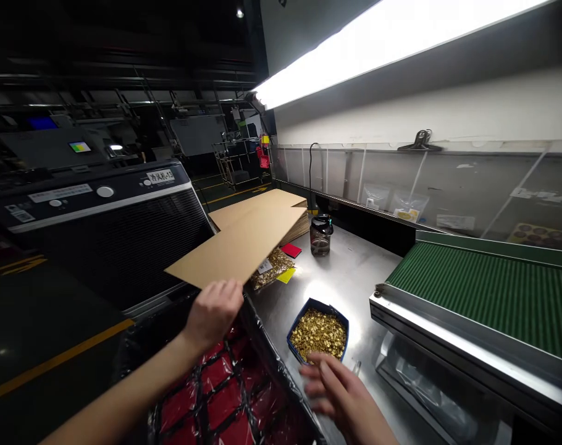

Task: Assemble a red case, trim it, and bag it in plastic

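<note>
My left hand (217,308) grips the near corner of a flat brown cardboard sheet (237,247). The sheet is tilted, and its far part overlaps a stack of similar sheets (296,228). Below that hand stands a black-lined crate (281,371) holding several red packs (216,377) under clear plastic. My right hand (339,395) has its fingers apart and nothing in it, slightly blurred. It is just in front of a blue tray (346,318) filled with small gold-coloured metal pieces (318,334).
A bag of gold pieces (272,267), a red card (291,250) and a dark-lidded jar (320,236) are on the metal table (355,259). A green conveyor belt (489,290) stands at the right. A large cooler unit (137,228) is on the left.
</note>
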`<move>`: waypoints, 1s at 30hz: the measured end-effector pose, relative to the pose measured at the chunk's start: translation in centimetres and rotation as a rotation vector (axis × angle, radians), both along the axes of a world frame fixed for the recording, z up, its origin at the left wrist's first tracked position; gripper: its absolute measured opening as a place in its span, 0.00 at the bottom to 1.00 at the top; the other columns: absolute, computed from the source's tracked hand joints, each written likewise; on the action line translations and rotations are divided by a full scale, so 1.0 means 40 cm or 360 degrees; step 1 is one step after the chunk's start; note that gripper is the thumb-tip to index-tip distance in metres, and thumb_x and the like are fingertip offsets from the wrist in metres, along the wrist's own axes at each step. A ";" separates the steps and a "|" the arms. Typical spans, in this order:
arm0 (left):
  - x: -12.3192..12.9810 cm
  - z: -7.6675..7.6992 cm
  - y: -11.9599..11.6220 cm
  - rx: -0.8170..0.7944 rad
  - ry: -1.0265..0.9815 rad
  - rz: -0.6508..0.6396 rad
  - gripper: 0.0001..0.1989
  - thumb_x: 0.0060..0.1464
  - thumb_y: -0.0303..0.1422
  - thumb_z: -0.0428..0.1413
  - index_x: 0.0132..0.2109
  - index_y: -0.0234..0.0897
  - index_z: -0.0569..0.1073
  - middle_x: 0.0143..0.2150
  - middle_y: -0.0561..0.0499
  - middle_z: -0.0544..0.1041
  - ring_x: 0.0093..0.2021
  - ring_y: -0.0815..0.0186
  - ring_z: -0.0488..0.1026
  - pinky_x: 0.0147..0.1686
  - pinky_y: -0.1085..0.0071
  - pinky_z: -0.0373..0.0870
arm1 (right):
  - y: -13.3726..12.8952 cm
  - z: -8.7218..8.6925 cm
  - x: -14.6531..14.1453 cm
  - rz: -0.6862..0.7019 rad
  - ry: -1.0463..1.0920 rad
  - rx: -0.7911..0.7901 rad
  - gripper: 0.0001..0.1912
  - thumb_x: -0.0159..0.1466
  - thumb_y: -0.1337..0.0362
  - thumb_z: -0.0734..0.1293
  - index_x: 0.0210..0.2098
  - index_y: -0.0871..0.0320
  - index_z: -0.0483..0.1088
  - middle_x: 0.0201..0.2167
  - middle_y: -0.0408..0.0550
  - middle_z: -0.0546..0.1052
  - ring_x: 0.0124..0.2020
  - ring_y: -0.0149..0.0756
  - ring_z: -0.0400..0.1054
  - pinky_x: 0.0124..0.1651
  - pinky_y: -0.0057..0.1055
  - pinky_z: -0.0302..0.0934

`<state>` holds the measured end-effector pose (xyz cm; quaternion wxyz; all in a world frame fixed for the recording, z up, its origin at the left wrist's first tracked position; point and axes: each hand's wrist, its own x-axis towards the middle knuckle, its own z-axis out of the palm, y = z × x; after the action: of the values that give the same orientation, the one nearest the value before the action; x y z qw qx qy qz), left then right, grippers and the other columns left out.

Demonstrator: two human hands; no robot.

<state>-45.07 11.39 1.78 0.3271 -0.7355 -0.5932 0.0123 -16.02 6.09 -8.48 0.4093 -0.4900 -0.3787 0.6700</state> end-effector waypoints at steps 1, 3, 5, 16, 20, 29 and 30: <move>0.034 -0.024 -0.054 -0.0022 0.0013 -0.0064 0.15 0.71 0.29 0.46 0.45 0.37 0.78 0.35 0.45 0.78 0.35 0.57 0.75 0.37 0.60 0.71 | 0.054 0.011 -0.056 0.0125 0.0219 -0.0015 0.32 0.61 0.39 0.73 0.55 0.56 0.74 0.50 0.58 0.81 0.49 0.48 0.78 0.48 0.42 0.75; 0.099 -0.066 -0.164 0.0022 -0.0020 -0.0304 0.12 0.67 0.26 0.51 0.47 0.38 0.79 0.34 0.46 0.79 0.34 0.58 0.76 0.36 0.59 0.73 | 0.143 0.029 -0.152 0.0258 0.0487 -0.0056 0.37 0.57 0.39 0.75 0.57 0.55 0.71 0.56 0.59 0.79 0.56 0.49 0.75 0.52 0.44 0.73; 0.149 -0.084 -0.267 -0.0038 -0.0192 -0.0494 0.14 0.63 0.26 0.54 0.51 0.41 0.79 0.36 0.46 0.82 0.36 0.56 0.78 0.41 0.56 0.77 | 0.192 0.030 -0.215 0.0310 0.0536 -0.0024 0.37 0.55 0.39 0.74 0.55 0.57 0.71 0.54 0.61 0.80 0.55 0.51 0.75 0.51 0.44 0.73; -0.124 -0.071 -0.258 -0.0602 -0.0916 0.0204 0.30 0.69 0.50 0.50 0.74 0.59 0.57 0.80 0.51 0.51 0.78 0.41 0.46 0.70 0.28 0.48 | 0.101 -0.115 -0.235 0.0864 -0.0311 0.0498 0.27 0.60 0.63 0.68 0.59 0.57 0.67 0.58 0.53 0.78 0.58 0.45 0.72 0.61 0.38 0.64; -0.227 -0.248 -0.205 -0.0756 -0.0999 0.0413 0.33 0.68 0.55 0.49 0.75 0.59 0.56 0.81 0.51 0.46 0.79 0.38 0.37 0.70 0.26 0.41 | 0.119 -0.111 -0.266 0.0994 -0.0857 0.0654 0.31 0.63 0.64 0.67 0.65 0.63 0.62 0.56 0.61 0.77 0.58 0.51 0.72 0.60 0.41 0.62; -0.224 -0.368 -0.248 -0.0543 -0.1031 0.0608 0.33 0.70 0.55 0.44 0.76 0.52 0.55 0.80 0.46 0.50 0.79 0.44 0.43 0.73 0.33 0.41 | 0.154 -0.095 -0.325 0.1077 -0.1479 0.0898 0.34 0.72 0.65 0.59 0.76 0.57 0.49 0.58 0.61 0.74 0.51 0.48 0.76 0.51 0.38 0.66; -0.222 -0.372 -0.251 -0.0529 -0.1030 0.0629 0.33 0.69 0.55 0.44 0.76 0.52 0.55 0.80 0.46 0.49 0.79 0.46 0.42 0.73 0.34 0.40 | 0.155 -0.097 -0.330 0.1124 -0.1506 0.0940 0.34 0.72 0.64 0.60 0.76 0.56 0.49 0.57 0.60 0.75 0.50 0.47 0.76 0.51 0.37 0.66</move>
<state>-53.97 1.34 -13.08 -0.0083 -0.6161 -0.7852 -0.0614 -29.21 12.29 -12.37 0.0715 -0.4451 -0.8236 0.3443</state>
